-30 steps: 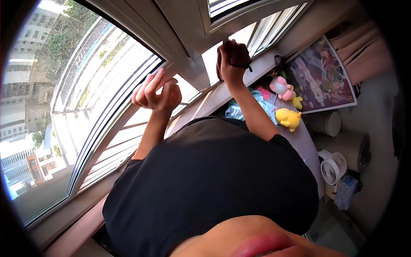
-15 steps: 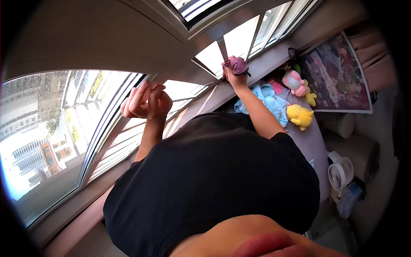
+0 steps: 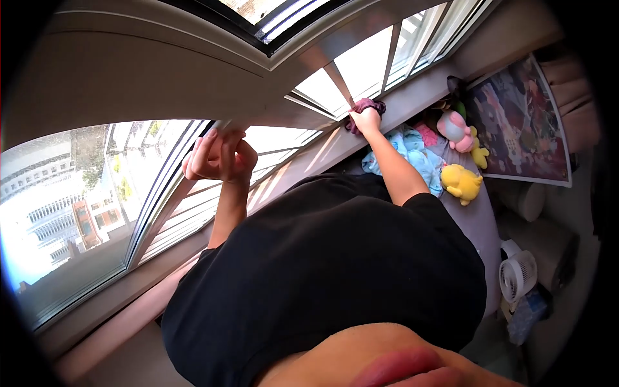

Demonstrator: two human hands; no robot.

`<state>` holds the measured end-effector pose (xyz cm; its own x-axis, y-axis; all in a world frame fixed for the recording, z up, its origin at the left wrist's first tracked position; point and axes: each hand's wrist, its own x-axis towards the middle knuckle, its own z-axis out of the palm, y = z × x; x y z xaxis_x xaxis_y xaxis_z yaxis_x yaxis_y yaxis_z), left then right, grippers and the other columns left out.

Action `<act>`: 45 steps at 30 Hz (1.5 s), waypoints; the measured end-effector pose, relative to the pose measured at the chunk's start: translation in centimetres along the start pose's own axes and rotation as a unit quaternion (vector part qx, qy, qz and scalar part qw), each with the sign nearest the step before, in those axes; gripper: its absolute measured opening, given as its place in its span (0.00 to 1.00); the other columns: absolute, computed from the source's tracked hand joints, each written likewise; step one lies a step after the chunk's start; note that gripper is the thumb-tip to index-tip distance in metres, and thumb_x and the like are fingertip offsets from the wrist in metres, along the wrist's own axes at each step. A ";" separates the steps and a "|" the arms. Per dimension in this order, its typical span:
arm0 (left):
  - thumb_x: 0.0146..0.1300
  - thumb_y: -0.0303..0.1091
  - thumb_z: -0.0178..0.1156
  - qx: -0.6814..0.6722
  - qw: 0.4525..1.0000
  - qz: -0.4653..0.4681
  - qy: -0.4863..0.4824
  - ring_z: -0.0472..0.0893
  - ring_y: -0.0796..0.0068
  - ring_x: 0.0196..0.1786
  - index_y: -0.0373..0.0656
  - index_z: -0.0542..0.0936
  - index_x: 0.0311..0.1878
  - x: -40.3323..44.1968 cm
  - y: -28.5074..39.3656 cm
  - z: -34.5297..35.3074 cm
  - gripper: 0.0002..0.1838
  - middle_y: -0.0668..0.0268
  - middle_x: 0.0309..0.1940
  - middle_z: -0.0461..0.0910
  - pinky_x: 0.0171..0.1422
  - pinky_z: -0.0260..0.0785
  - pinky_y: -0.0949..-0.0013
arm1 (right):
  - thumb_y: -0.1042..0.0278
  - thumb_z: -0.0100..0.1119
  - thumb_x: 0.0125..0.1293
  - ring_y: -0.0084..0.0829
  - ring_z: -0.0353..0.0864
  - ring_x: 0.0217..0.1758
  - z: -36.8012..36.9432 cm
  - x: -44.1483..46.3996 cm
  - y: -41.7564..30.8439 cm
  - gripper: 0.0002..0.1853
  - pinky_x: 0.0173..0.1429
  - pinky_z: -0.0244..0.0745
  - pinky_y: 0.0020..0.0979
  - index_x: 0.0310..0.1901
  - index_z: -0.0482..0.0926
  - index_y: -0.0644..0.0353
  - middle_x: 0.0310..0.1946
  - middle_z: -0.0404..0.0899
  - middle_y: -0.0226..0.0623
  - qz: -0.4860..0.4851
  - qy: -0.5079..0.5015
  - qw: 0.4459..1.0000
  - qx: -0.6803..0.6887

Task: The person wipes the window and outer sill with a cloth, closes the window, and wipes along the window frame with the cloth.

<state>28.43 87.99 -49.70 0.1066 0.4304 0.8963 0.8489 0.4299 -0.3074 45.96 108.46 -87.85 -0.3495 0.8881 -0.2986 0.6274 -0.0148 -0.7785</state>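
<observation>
My left hand is raised at the edge of the window frame, its fingers curled against that edge. To the right, my right hand is closed on a crumpled maroon cloth. The cloth is pressed at the lower end of a narrow upright bar, just above the window sill. Part of the cloth is hidden behind my fingers.
Right of my arm lie a light blue cloth, a yellow plush toy and a pink and white plush toy. Beyond them are a poster and a white fan. Buildings show through the glass.
My right hand has moved down along the bar with the cloth. The view has shifted, and my left hand has stayed by the frame edge as the window's angle changed.
</observation>
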 end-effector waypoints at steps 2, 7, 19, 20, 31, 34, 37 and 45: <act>0.59 0.30 0.68 -0.006 1.000 -0.004 0.011 0.71 0.67 0.58 0.63 0.83 0.25 0.0 0.2 0.1 0.11 0.71 0.51 0.75 0.61 0.57 0.57 | 0.50 0.74 0.56 0.50 0.87 0.36 -1.3 -0.9 -1.9 0.17 0.45 0.80 0.47 0.43 0.87 0.50 0.30 0.87 0.46 -0.060 0.011 0.998 -0.002; 0.56 0.29 0.68 -0.017 1.000 -0.009 0.006 0.68 0.69 0.58 0.65 0.81 0.24 0.0 0.0 0.0 0.12 0.76 0.52 0.74 0.59 0.58 0.62 | 0.64 0.66 0.60 0.37 0.87 0.31 -6.8 -2.9 -8.3 0.07 0.40 0.80 0.38 0.33 0.81 0.56 0.27 0.85 0.39 -0.081 -0.037 0.978 0.190; 0.53 0.28 0.67 -0.080 0.996 -0.003 0.036 0.72 0.71 0.58 0.63 0.79 0.21 0.1 0.0 -0.1 0.13 0.79 0.52 0.81 0.61 0.55 0.60 | 0.79 0.53 0.68 0.24 0.75 0.30 -14.1 -5.8 -22.8 0.03 0.39 0.75 0.28 0.41 0.73 0.60 0.29 0.73 0.31 -0.386 0.114 0.835 0.375; 0.56 0.28 0.63 -0.113 0.993 0.007 0.022 0.72 0.71 0.56 0.63 0.78 0.21 0.5 -0.2 -0.6 0.14 0.76 0.47 0.83 0.60 0.56 0.61 | 0.77 0.53 0.67 0.26 0.74 0.33 -13.7 -5.1 -22.3 0.03 0.43 0.75 0.29 0.40 0.73 0.60 0.32 0.73 0.32 -0.432 0.198 0.830 0.293; 0.48 0.20 0.61 -0.428 0.895 0.088 -0.087 0.78 0.61 0.64 0.53 0.88 0.41 7.2 10.5 2.2 0.18 0.66 0.58 0.83 0.65 0.71 0.56 | 0.65 0.55 0.70 0.36 0.81 0.31 -7.7 -2.3 -11.8 0.09 0.43 0.78 0.38 0.37 0.76 0.62 0.23 0.78 0.39 -0.054 0.064 0.941 0.328; 0.52 0.21 0.62 -0.364 0.928 0.048 -0.067 0.74 0.58 0.71 0.54 0.88 0.50 7.2 12.2 5.0 0.22 0.67 0.67 0.80 0.74 0.65 0.59 | 0.72 0.54 0.68 0.34 0.81 0.31 -10.2 -4.0 -16.9 0.04 0.43 0.77 0.36 0.38 0.76 0.62 0.28 0.81 0.39 -0.268 0.111 0.892 0.347; 0.62 0.27 0.61 -0.284 0.956 0.053 -0.047 0.73 0.58 0.73 0.54 0.87 0.57 6.7 13.2 7.4 0.20 0.65 0.71 0.77 0.76 0.63 0.59 | 0.71 0.56 0.70 0.34 0.82 0.33 -15.1 -6.3 -22.9 0.05 0.44 0.77 0.35 0.41 0.78 0.62 0.29 0.81 0.39 -0.345 0.078 0.848 0.394; 0.61 0.37 0.58 -0.031 0.997 0.022 -0.061 0.65 0.66 0.79 0.65 0.82 0.70 6.7 15.0 8.9 0.31 0.68 0.76 0.74 0.74 0.54 0.65 | 0.68 0.50 0.78 0.33 0.81 0.32 -14.5 -2.8 -19.6 0.10 0.41 0.76 0.34 0.42 0.77 0.64 0.28 0.79 0.40 -0.347 0.199 0.847 0.349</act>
<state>37.31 104.38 -51.13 0.0837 0.5424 0.8359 0.8755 0.3605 -0.3216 44.74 112.90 -63.74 -0.1159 0.8769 0.4665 -0.2466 0.4295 -0.8687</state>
